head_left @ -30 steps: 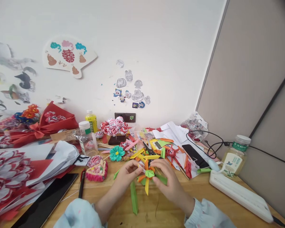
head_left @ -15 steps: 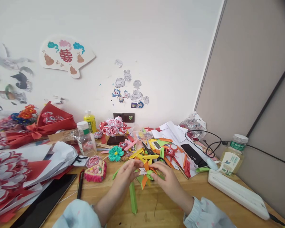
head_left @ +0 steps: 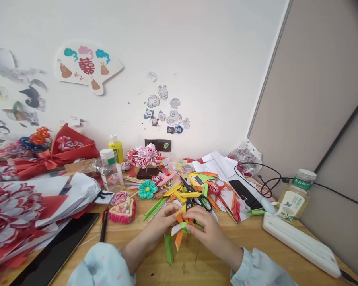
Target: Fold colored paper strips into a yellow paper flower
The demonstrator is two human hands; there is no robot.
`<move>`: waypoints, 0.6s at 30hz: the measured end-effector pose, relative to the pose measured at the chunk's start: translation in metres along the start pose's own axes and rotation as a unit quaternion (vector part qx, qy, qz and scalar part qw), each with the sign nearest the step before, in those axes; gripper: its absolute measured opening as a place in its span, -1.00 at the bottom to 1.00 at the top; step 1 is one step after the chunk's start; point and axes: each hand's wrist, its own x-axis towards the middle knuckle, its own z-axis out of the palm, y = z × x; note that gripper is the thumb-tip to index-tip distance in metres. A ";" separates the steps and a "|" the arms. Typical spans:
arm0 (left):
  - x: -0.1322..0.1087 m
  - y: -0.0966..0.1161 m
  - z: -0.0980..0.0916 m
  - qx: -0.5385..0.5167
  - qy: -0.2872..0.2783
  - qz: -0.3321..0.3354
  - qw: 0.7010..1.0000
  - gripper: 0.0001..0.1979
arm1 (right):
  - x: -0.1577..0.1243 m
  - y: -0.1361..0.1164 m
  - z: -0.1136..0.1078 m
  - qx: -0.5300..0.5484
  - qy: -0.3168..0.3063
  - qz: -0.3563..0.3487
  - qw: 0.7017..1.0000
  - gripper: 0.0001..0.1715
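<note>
Between my hands is a folded-paper piece with orange, green, yellow and white strips sticking out. My left hand pinches its upper left side, its fingertips near an orange and a yellow strip. My right hand grips the other side, fingers closed on the green and orange folds. A long green paper strip lies below my left hand; whether it joins the piece I cannot tell. Black scissors lie just beyond my right hand, among yellow folded strips. More green strips lie beyond my left hand.
A teal flower and a heart-shaped pink-edged box sit left of centre. A black tablet and pen lie at left. On the right are a phone, a white power strip and a jar.
My hands have drawn slightly closer together and turned the paper piece, so a yellow strip now shows at its top. The scissors' handles are more visible. The view has shifted slightly.
</note>
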 end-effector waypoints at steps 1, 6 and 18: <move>0.000 0.001 0.001 -0.009 0.003 0.005 1.000 -0.74 | -0.001 0.000 0.001 -0.005 -0.002 -0.005 1.000 -0.79; -0.001 -0.001 0.005 -0.031 0.024 0.024 0.999 -0.69 | -0.003 -0.004 0.002 -0.050 0.000 -0.027 0.998 -0.81; 0.002 -0.005 0.008 -0.028 0.071 0.065 0.995 -0.73 | -0.004 -0.013 0.005 -0.103 -0.004 -0.034 0.994 -0.75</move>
